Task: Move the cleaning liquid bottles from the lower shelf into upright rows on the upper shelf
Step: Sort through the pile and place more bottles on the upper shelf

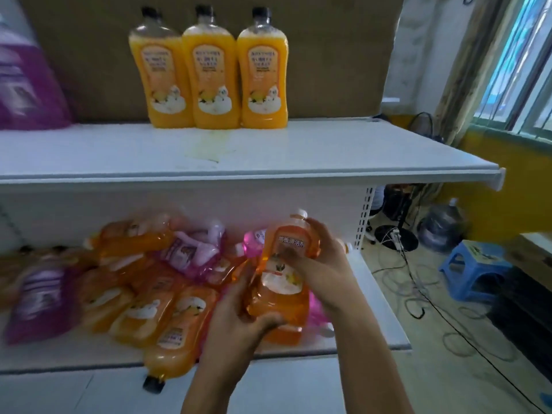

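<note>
A person's two hands grasp one orange bottle (283,264) over the right end of the lower shelf (385,327): the left hand (239,318) curls around its base, the right hand (319,258) wraps its upper body below the white cap. To the left, a heap of orange and pink bottles (143,282) lies on its side. On the upper shelf (268,153), three orange bottles (209,70) stand upright in a row at the far edge. A blue stool (475,264) sits on the floor, far right.
</note>
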`<state>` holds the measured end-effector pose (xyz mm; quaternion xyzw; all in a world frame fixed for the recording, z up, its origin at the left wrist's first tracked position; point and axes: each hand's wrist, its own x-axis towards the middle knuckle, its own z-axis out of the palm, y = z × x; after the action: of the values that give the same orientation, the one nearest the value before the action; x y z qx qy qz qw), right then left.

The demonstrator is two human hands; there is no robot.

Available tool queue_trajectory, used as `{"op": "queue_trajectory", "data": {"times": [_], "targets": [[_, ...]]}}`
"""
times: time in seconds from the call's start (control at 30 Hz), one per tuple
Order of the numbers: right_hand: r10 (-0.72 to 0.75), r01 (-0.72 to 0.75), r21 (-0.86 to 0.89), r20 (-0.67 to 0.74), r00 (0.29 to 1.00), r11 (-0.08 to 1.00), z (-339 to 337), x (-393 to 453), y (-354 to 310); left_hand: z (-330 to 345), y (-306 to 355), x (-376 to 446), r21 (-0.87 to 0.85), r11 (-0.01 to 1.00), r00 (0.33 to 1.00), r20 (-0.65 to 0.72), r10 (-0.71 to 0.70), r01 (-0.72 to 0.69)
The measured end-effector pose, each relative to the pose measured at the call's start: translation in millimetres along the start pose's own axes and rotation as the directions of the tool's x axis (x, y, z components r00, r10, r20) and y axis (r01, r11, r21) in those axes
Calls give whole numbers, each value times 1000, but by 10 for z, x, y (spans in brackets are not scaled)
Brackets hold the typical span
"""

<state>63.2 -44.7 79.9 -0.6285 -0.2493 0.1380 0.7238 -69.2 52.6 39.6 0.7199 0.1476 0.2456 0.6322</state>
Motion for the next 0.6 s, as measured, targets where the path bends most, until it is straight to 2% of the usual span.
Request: {"op": "queue_trajectory", "data": {"times": [0.2,0.4,0.5,0.6], "targets": [[-39,74,-109,295,955,991,921,-68,40,-630,-26,-350,22,1000,982,-187,26,-23],[-63,79,-22,410,910,997,1845,-303,-47,-1487,124,-648,58,998,916,-398,59,-39],[-28,14,33,475,879,999,2270,-390,-80,-1905,170,-765,28,999,902,-429,47,-39],[-53,25,60,534,844,998,2792,-510,-162,-2321,231,-922,57,997,878,-473,79,-59]]}}
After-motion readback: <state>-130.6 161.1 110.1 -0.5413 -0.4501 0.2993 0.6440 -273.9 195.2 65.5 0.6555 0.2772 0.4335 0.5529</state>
